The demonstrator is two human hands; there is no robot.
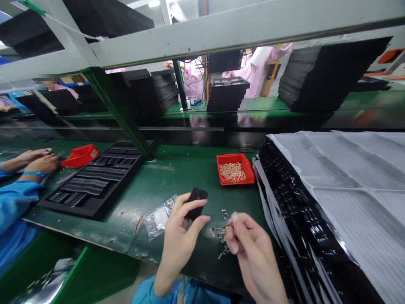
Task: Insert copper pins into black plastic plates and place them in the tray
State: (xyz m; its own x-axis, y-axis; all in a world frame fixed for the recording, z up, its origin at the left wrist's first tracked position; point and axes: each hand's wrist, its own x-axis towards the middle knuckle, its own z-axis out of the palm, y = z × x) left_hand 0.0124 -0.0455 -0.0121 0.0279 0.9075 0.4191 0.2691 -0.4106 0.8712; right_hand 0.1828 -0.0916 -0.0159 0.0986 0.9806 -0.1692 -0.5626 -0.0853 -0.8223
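Note:
A small black rectangular piece (197, 198) sits between the thumb and fingers of my left hand (182, 230), raised over the green bench. My right hand (253, 249) is pinched at the fingertips, and a small thin part seems to stick out there, too small to name. Just left of and below those fingertips, several small metal parts (218, 231) lie loose on the bench. A clear plastic bag (159, 217) lies beside my left hand. Farther back stands a red bin (251, 177) holding many small cream-coloured parts (232, 172).
Stacked plastic trays (354, 169) rise close on the right. A black foam tray (98, 207) with strip-like parts lies at left, near a second red bin (80, 155) and a co-worker's hands (41, 162). A green post (118, 109) and a grey shelf beam (202, 36) stand ahead.

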